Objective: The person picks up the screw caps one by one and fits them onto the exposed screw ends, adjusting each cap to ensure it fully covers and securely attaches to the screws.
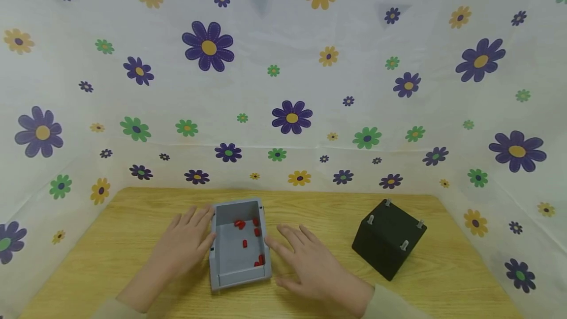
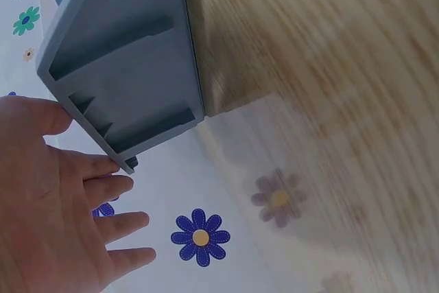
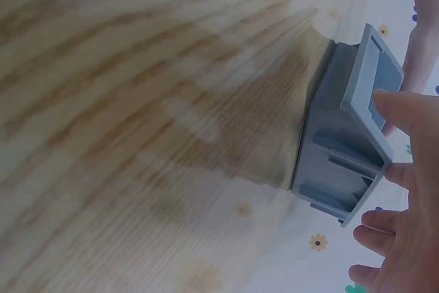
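Note:
A grey plastic bin (image 1: 241, 240) stands on the table, with several small red pieces (image 1: 245, 243) scattered over its floor. Along its left side lies my left hand (image 1: 183, 240), fingers extended; the left wrist view shows the thumb and forefinger at the rim of the bin (image 2: 130, 66). On the opposite side is my right hand (image 1: 307, 262), its fingers spread and fairly straight. In the right wrist view its thumb and forefinger are at the rim of the bin (image 3: 343, 135). Neither hand curls around anything.
To the right, a black box (image 1: 390, 240) sits on the wooden table (image 1: 319, 210), with several small clear pegs (image 1: 388, 202) on its top. A white curtain (image 1: 257, 87) printed with flowers hangs behind the table and along both sides.

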